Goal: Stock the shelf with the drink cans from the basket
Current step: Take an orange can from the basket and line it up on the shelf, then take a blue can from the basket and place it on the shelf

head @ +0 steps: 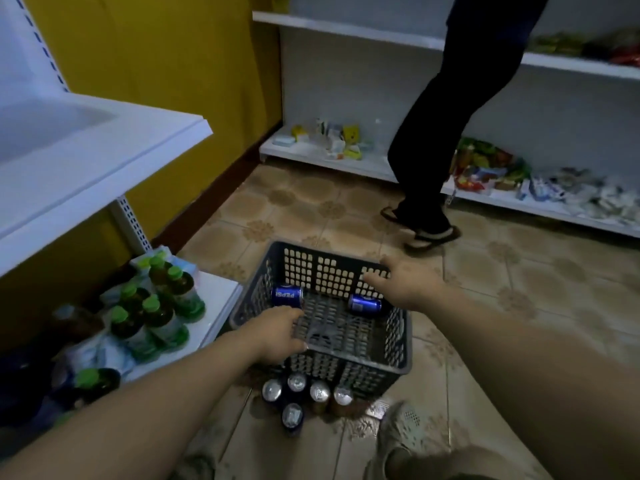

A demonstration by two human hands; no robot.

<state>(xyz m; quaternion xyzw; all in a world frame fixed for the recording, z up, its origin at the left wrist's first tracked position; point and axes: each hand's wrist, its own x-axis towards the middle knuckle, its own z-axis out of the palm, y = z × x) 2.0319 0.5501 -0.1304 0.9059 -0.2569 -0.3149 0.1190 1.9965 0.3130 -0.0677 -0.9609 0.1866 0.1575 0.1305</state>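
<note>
A grey plastic basket [398,362] sits on the tiled floor. Two blue drink cans lie on their sides inside it, one at the far left [286,296] and one toward the right [364,304]. My left hand [277,332] reaches over the basket's left rim, fingers relaxed, just below the left can and holding nothing. My right hand [403,284] hovers by the basket's far right corner with fingers spread, touching or just above the rim. Several cans [306,396] stand upright on the floor in front of the basket. The white shelf [86,168] is at left.
Green-capped bottles [156,306] crowd the low shelf board at left. A person in dark trousers [436,133] stands ahead by a white wall shelf [346,161] with packets. My shoe [405,431] is near the standing cans.
</note>
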